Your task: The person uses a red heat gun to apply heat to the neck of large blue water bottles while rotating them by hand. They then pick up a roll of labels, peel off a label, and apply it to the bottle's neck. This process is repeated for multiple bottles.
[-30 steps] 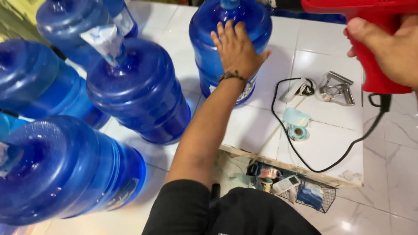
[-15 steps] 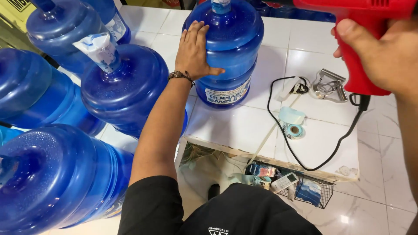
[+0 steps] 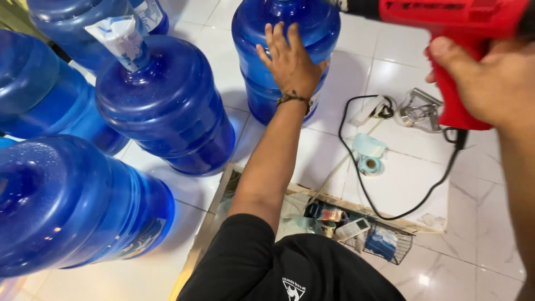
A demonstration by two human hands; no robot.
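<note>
Bottles, large, blue, translucent, standing on a white tiled floor (image 3: pixel 390 72). The far water bottle (image 3: pixel 262 95) is upright at the top of the view; whether it holds water cannot be told through the blue plastic. The left hand (image 3: pixel 290 61) lies flat on its shoulder, fingers spread, palm pressed to the curve, a dark bracelet (image 3: pixel 292 98) at the wrist. A nearer bottle (image 3: pixel 167 106) stands just left of the arm, its neck covered by a pale blue-and-white wrapper (image 3: pixel 120 38). Further blue bottles crowd the left edge, one very near bottle (image 3: pixel 67 206) beaded with droplets on its shoulder.

The right hand (image 3: pixel 490 83) is closed around the grip of a red heat gun (image 3: pixel 457 33), held above the floor at upper right, its dark nozzle level with the far bottle's top. A black cord (image 3: pixel 362 184) loops across the tiles from the handle's base.

On the floor right of the bottle: a roll of pale blue tape (image 3: pixel 369 164), a metal clamp-like tool (image 3: pixel 418 108). Below, a small wire basket (image 3: pixel 384 242) holds a few small packets and a pale slab-shaped device, contents otherwise indistinct.
</note>
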